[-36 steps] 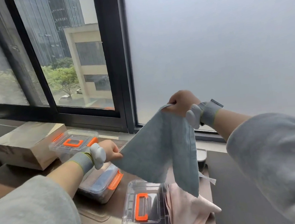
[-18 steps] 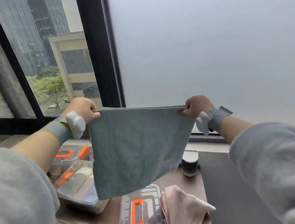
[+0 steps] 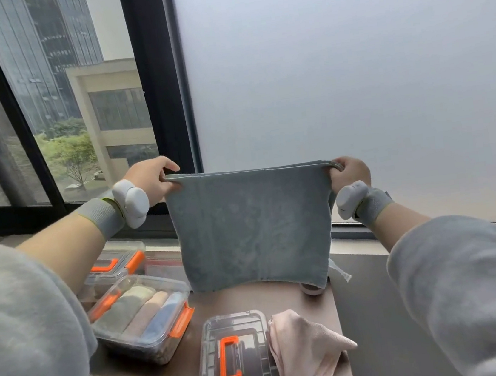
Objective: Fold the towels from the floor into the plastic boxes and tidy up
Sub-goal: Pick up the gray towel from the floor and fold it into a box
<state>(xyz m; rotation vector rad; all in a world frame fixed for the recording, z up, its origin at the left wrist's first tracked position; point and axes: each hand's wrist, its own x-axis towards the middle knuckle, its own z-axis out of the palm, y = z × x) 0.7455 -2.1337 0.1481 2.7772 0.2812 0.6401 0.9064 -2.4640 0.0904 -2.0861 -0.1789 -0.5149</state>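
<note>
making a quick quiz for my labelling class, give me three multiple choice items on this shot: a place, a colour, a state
1. Where does the pink towel lie? A on the floor; B on the table beside the clear lid; C over a sleeve.
2. What colour are the clips of the open box? A blue; B orange; C green.
3. How is the grey towel held? A spread out, the left hand and right hand each pinching a top corner; B rolled in one hand; C crumpled on the table.
Key: 1 B, it lies next to the lid; 2 B, both clips show orange; 3 A, it hangs flat between the hands.
</note>
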